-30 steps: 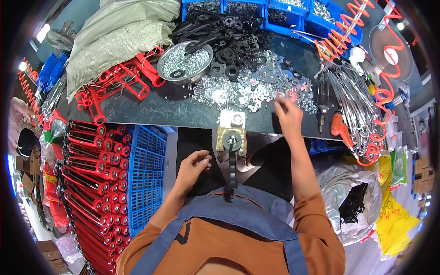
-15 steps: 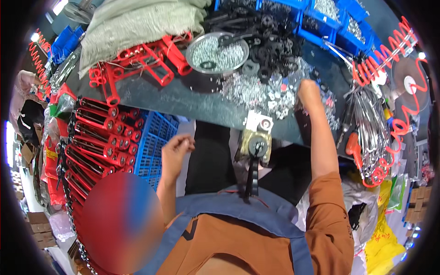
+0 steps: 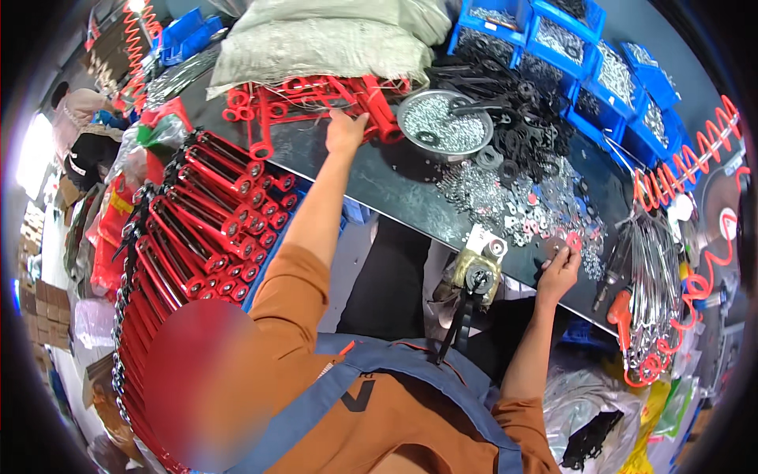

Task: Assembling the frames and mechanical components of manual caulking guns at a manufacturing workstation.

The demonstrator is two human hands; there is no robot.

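Note:
My left hand (image 3: 346,134) reaches over the table to a pile of red metal frames (image 3: 276,113). Its thumb and fingers are apart at the near side of the pile, and some fingertips are hidden. Over the table's front edge, my right hand (image 3: 559,272) pinches a small pinkish-red round piece (image 3: 572,240) between its fingertips. Loose small metal parts (image 3: 505,197) lie spread beside it. Between the two hands, at the table edge, stands a small fixture (image 3: 476,272) with a pale block and a black handle.
A steel bowl (image 3: 446,154) of small silvery parts stands near black parts (image 3: 533,126). Blue bins (image 3: 560,43) line the back. Finished-looking red tools (image 3: 229,213) are stacked at left. A pale sack (image 3: 332,47) lies behind the frames. A red coiled hose (image 3: 687,154) hangs at right.
My left hand has moved up and forward to the red frames. My right hand has drawn back from the loose parts with a pinkish-red round piece. The view has turned left.

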